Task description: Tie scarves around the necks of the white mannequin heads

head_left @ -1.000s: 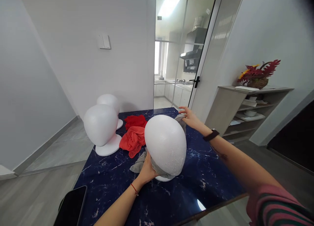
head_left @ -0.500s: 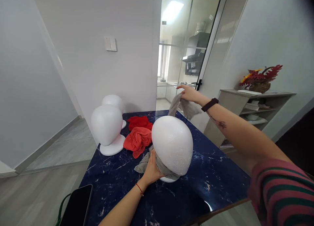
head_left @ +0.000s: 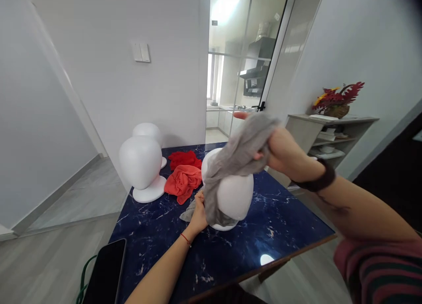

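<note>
Right hand (head_left: 280, 148): closed on the gray scarf (head_left: 242, 143), gripping a bunched section up above the nearest white foam head (head_left: 235, 198), one finger sticking out past the cloth. Blurred there, so exact finger placement was hard to read. Left hand (head_left: 199, 214): low at the head's left side, fingers curled, pinching the scarf near the neck. Scarf ran from my right hand down across the head's front left, then under its lower edge; a loose gray end lay on the desk (head_left: 286, 225) behind my left hand. Head stood on its round base, partly covered, lower right part bare.

Around it: coral cloth (head_left: 183, 182) crumpled just left of the head, red cloth (head_left: 184, 160) behind that, the two touching. Second foam head (head_left: 140, 161) further left on its own base, third foam head (head_left: 148, 130) behind it, partly hidden. Phone (head_left: 106, 271) at the near left corner, green cable (head_left: 83, 277) beside it. Dark band (head_left: 318, 176) on my right wrist, thin red bracelet (head_left: 186, 239) on my left.
</note>
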Tool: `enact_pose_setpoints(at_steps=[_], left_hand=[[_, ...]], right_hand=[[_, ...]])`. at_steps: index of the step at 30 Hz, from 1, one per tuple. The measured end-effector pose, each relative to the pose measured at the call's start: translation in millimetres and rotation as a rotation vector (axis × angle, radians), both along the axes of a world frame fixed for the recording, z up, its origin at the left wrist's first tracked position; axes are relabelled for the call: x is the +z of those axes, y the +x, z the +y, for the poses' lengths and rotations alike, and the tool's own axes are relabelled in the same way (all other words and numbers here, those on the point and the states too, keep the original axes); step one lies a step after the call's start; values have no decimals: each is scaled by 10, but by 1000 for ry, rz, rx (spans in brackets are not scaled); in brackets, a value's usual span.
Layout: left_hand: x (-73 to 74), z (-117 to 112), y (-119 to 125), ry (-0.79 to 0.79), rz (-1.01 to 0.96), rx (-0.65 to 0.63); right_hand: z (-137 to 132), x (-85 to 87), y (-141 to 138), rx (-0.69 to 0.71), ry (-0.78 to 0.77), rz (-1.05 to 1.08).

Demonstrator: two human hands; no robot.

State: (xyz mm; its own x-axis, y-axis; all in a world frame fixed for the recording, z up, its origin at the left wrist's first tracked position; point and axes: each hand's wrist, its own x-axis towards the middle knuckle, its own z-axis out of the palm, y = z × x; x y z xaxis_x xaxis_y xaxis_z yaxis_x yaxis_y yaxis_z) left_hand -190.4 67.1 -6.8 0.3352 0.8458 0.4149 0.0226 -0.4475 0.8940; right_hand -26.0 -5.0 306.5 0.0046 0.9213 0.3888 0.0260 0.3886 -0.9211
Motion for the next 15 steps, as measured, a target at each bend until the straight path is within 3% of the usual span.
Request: enact_pose_setpoints(at_steps=[4, 7, 9, 11, 12, 15], left_hand=[[27, 15, 1, 8, 40, -46], [25, 21, 0, 18, 91, -32], [28, 19, -1, 19, 106, -18], [46, 11, -1, 20, 113, -20], [59, 5, -2, 20, 115, -25], [103, -14, -8, 21, 123, -45]], right_hand=[[-397, -83, 576, -310, 156, 101], [-498, -219, 1107, -572, 364, 127], [-494, -402, 1409, -762, 472, 25], [-446, -699, 1618, -869, 440, -219], [-407, -893, 1680, -859, 356, -370], [-235, -1589, 1704, -588, 8, -701]])
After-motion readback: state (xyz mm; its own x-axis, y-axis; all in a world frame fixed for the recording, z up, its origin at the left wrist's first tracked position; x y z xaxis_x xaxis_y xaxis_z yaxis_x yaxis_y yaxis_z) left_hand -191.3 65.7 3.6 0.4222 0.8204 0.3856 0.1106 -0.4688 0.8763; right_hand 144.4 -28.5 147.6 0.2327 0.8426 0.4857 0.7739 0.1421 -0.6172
